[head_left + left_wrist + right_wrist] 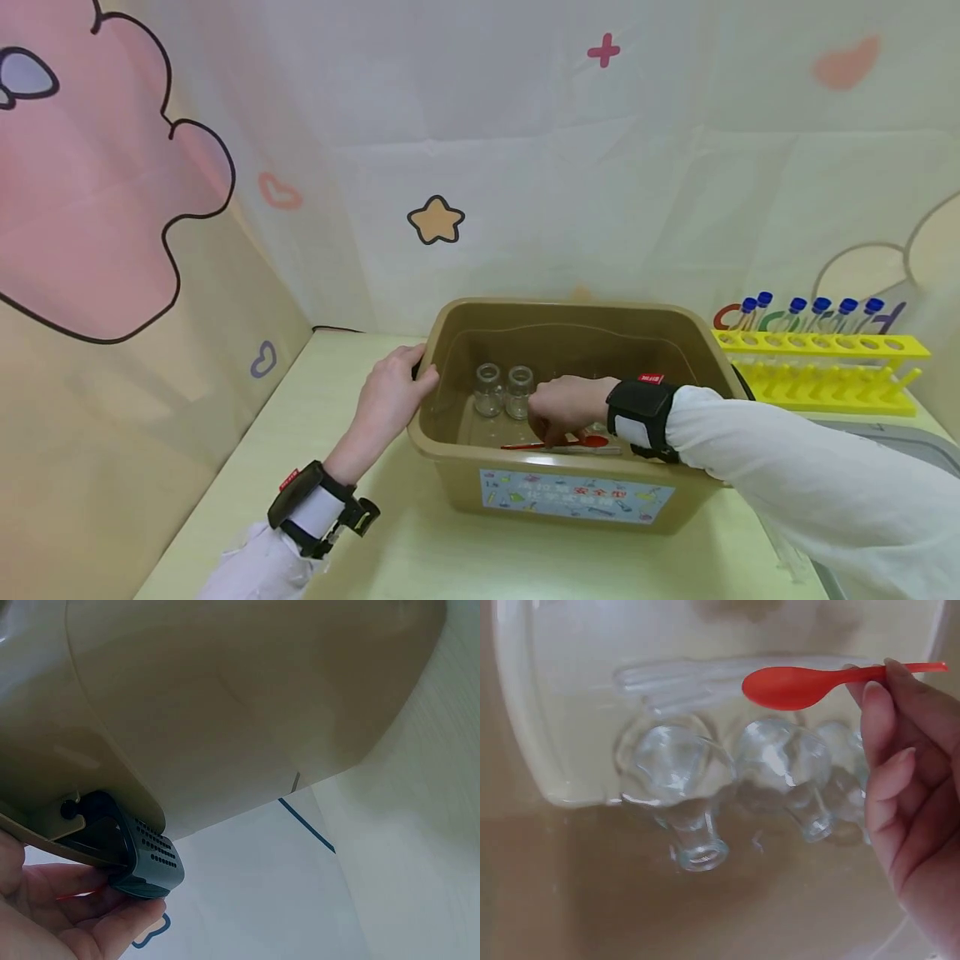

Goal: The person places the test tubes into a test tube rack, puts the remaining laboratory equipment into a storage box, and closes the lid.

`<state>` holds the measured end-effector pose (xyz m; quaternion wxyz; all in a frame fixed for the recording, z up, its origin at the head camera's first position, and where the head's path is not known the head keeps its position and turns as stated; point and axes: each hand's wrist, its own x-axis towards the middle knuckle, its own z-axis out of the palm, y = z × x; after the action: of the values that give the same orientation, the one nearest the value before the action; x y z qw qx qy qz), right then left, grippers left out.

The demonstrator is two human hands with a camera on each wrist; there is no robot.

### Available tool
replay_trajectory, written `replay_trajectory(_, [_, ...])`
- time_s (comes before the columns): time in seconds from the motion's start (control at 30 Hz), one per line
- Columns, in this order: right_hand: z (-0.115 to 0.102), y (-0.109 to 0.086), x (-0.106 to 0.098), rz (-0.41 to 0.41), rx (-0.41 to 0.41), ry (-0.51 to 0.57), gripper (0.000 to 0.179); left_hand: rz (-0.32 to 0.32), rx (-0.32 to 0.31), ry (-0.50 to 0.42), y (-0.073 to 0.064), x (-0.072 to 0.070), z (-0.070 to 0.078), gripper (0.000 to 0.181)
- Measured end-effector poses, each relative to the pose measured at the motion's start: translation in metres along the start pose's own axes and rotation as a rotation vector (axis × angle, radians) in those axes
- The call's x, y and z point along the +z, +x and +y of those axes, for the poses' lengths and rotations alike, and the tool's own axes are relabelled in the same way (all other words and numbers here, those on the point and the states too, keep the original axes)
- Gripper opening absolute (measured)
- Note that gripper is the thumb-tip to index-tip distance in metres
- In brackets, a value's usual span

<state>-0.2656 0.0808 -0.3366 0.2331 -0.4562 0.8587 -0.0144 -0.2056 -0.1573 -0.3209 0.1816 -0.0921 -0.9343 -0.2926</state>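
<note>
My left hand (388, 398) grips the left rim of a tan plastic bin (457, 483). In the left wrist view its fingers curl under the rim against a black latch handle (154, 859). My right hand (564, 407) reaches down inside the bin and pinches a red plastic spoon (787, 688) by its handle. Round-bottomed glass flasks (676, 769) lie near the spoon in the right wrist view. Beside them are slender clear plastic pieces (667, 679). Two small glass jars (488, 398) stand in the bin, left of my right hand.
A yellow test tube rack (825, 387) holding several blue-capped tubes stands right of the bin. A grey lid-like panel (892, 437) lies at the right edge of the table (375, 550). A printed cloth (525, 208) hangs behind.
</note>
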Motion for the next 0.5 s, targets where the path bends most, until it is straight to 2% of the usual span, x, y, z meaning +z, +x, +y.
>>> replay_trajectory(0.27, [0.0046, 0.0048, 0.0066, -0.033, -0.001, -0.007, 0.022, 0.01, -0.007, -0.007, -0.0002, 0.0009, 0.0, 0.039])
replay_trajectory(0.5, [0.0045, 0.008, 0.0095, -0.076, 0.003, 0.049, 0.023, 0.019, -0.005, -0.012, -0.0005, 0.0015, -0.0002, 0.039])
